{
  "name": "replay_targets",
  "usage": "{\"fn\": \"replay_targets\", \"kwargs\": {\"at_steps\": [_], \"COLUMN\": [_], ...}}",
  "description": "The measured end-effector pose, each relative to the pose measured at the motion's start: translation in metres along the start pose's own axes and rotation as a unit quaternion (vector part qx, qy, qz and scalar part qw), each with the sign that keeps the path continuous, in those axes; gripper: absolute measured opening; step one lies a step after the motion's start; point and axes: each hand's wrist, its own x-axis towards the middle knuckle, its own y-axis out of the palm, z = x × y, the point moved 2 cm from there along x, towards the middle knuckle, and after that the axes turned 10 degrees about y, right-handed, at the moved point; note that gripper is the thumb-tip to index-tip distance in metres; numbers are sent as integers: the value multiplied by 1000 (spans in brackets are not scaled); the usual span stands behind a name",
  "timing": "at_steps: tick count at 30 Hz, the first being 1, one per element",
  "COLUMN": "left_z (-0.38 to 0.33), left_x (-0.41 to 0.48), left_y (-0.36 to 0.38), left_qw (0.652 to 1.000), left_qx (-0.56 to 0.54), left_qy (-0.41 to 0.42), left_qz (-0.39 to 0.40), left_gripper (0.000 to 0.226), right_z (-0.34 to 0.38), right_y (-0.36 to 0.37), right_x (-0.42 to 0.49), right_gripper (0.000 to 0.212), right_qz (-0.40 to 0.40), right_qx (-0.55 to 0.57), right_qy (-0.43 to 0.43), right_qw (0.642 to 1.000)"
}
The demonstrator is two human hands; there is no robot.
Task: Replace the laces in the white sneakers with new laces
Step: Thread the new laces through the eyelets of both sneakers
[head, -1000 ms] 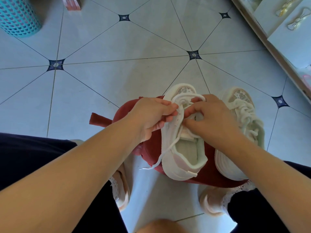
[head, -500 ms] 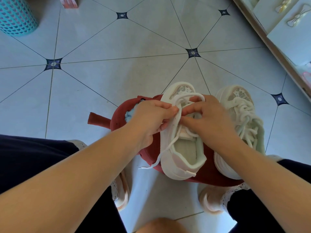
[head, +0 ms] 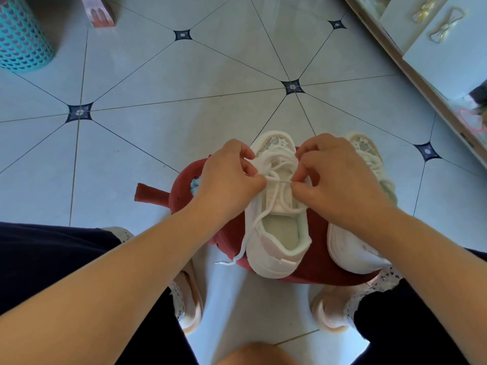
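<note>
Head view: left hand [head: 232,180] and right hand [head: 340,180] both curled, thumb and fingertips of each pinching the white lace [head: 279,181]. A short run of lace is pulled taut between the two pinches, straight across the eyelet area. Fingers pressed together on the lace, not spread.

Lace sits in the near sneaker [head: 276,241], toe pointing away, heel toward the person, mouth open and visible. Upper rows are loosely threaded under the hands. One loose lace tail runs down the sneaker's left side, drops past the stool's near-left edge and ends with its tip over bare tile.

Second sneaker [head: 353,248] just beside it on the right, laced, partly covered by the right wrist, heel close to the stool's near rim.

Both sneakers are on a red plush stool [head: 316,262] and fill most of its top; only a thin red margin shows at the near edge.

The person's slippered feet [head: 189,299] flank the stool's near side, close in.

Tiled floor [head: 184,88] is open ahead and to the left of the stool. Teal basket [head: 23,35] and pink box [head: 100,11] are well apart at the far left. White cabinet [head: 421,61] runs along the right edge, near the second sneaker's toe side but apart.
</note>
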Motion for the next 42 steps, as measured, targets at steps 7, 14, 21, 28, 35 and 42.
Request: {"fn": "replay_targets", "kwargs": {"at_steps": [7, 14, 21, 28, 35, 42], "left_z": [-1, -4, 0, 0, -1, 3], "left_x": [-4, -3, -2, -3, -5, -4], "left_y": [10, 12, 5, 6, 8, 9], "left_qw": [1000, 998, 1000, 999, 1000, 997], "left_qx": [2, 15, 2, -16, -13, -65], "left_qy": [27, 52, -1, -13, -2, 31], "left_qz": [1, 10, -9, -27, -26, 25], "left_gripper": [22, 28, 26, 24, 20, 29], "right_z": [-9, 6, -3, -19, -26, -3], "right_y": [-27, -4, -35, -39, -44, -13], "right_x": [-16, -18, -48, -73, -69, -56], "right_gripper": [20, 9, 7, 12, 12, 12], "right_qz": [70, 115, 253, 565, 600, 367], "right_qx": [218, 365, 591, 638, 615, 353], "right_qy": [3, 38, 24, 30, 55, 80], "right_qw": [973, 923, 765, 523, 509, 857]}}
